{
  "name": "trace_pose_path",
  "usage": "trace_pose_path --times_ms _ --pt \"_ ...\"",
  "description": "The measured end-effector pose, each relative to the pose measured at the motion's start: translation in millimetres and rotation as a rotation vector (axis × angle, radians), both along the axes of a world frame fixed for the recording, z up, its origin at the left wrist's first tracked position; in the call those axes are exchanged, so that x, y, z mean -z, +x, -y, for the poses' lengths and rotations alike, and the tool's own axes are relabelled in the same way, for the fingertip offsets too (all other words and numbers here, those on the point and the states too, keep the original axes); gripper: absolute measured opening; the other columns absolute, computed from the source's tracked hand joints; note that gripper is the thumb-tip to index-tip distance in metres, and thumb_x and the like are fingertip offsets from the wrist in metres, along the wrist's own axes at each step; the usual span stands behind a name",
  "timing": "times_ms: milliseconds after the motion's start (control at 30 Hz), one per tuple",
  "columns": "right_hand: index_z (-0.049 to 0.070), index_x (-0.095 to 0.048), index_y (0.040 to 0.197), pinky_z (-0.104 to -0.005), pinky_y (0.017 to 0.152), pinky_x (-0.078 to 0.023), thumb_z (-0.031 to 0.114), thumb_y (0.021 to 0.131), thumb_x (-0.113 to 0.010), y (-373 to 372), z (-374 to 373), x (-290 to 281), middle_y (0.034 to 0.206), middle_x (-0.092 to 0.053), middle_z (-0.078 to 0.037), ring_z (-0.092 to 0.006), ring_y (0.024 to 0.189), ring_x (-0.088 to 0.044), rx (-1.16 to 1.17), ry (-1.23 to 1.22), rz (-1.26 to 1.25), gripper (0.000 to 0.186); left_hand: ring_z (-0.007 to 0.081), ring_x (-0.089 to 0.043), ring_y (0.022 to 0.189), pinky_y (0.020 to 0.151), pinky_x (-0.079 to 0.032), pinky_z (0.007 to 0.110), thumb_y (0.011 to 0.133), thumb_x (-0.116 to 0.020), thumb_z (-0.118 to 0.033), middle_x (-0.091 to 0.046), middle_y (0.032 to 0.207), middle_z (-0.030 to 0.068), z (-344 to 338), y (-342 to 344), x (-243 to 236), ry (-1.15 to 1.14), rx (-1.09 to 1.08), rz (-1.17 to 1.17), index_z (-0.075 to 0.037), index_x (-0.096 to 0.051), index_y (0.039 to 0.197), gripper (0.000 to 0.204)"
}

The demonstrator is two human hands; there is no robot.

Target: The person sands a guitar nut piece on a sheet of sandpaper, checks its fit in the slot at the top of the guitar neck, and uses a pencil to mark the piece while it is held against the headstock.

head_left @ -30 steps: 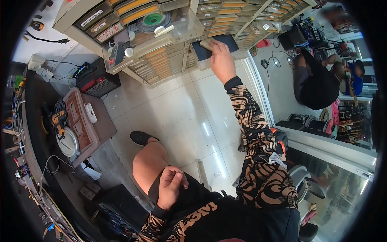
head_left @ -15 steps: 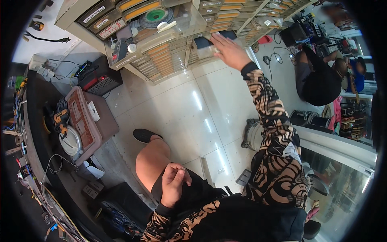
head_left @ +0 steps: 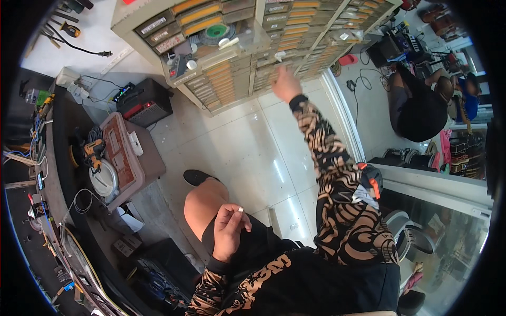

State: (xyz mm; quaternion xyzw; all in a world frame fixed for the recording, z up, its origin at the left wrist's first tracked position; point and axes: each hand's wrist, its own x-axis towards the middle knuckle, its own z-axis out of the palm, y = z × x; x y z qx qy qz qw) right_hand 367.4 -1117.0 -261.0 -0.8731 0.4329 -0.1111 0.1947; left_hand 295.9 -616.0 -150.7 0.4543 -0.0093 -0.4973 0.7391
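My left hand (head_left: 230, 231) is raised above my lap, thumb and fingers pinched on a small white piece (head_left: 241, 209). My right arm reaches forward, and my right hand (head_left: 287, 86) is up against the drawer fronts of a grey cabinet (head_left: 235, 87). Its fingers are foreshortened and slightly smeared, so what they do is unclear. Just beyond that hand, a small white thing (head_left: 280, 55) shows on the drawer fronts. To its left, a clear tray (head_left: 247, 46) juts from the cabinet, bearing a green-centred disc (head_left: 216, 31) and white pieces.
At left, a brown lidded bin (head_left: 150, 158) carries a yellow-and-black power tool (head_left: 95, 152) and a round metal piece (head_left: 103, 179). A black amplifier box (head_left: 142, 100) stands behind it. A cluttered bench edge runs down the far left. On the right, another person (head_left: 419, 105) sits beyond a glass partition.
The dark-lined drawer that stood out under my right hand is no longer seen pulled out. That hand has drawn back leftward, its fingers less stretched. The white piece in my left hand now shows.
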Motion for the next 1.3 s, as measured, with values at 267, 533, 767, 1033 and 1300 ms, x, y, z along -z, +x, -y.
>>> trace_pose_path --times_ms 267,533,767,1033,1300 --pt "0.002 -0.070 0.128 -0.0383 0.095 -0.060 0.039 0.113 -0.071 -136 -263 -107 0.111 -0.079 -0.011 -0.0180 0.106 -0.073 -0.540 1.037 0.319 0.040 0.0133 -0.063 0.072 0.063 -0.052 0.027 0.116 -0.065 -0.008 -0.073 0.098 0.0097 -20 -10 -27 0.151 -0.062 0.285 -0.003 -0.064 0.127 0.012" --pt "-0.001 -0.069 0.109 -0.0406 0.079 -0.058 0.025 0.110 -0.075 -222 -339 -214 0.092 -0.077 -0.014 -0.0242 0.086 -0.074 -0.655 0.863 0.488 0.027 0.0142 -0.071 0.088 0.077 -0.058 0.029 0.114 -0.063 0.003 -0.075 0.113 0.0120 -29 -44 -88 0.055 0.043 0.683 0.000 -0.053 0.143 0.030" --pt "0.006 -0.068 0.099 -0.0441 0.082 -0.056 0.022 0.102 -0.075 -248 -365 -258 0.089 -0.073 -0.010 -0.0314 0.081 -0.072 -0.675 0.428 0.624 0.018 0.0135 -0.070 0.088 0.081 -0.057 0.028 0.114 -0.060 -0.001 -0.075 0.110 0.0109 -87 -49 -110 0.189 0.107 0.927 0.004 -0.065 0.126 0.014" --pt "0.008 -0.068 0.104 -0.0448 0.091 -0.053 0.022 0.102 -0.075 -238 -419 -266 0.088 -0.072 -0.007 -0.0309 0.085 -0.071 -0.867 0.412 0.649 0.016 0.0145 -0.061 0.076 0.070 -0.048 0.031 0.114 -0.067 -0.012 -0.068 0.084 0.0072 -126 -72 -140 0.212 -0.010 1.162 0.003 -0.067 0.100 0.021" --pt "0.007 -0.067 0.106 -0.0464 0.079 -0.054 0.024 0.104 -0.075 -232 -426 -271 0.085 -0.069 -0.007 -0.0315 0.084 -0.068 -0.767 0.580 0.621 0.019 0.0124 -0.061 0.078 0.072 -0.047 0.028 0.118 -0.063 -0.016 -0.068 0.087 0.0071 -135 -89 -141 0.180 -0.206 0.989 0.003 -0.066 0.102 0.025"
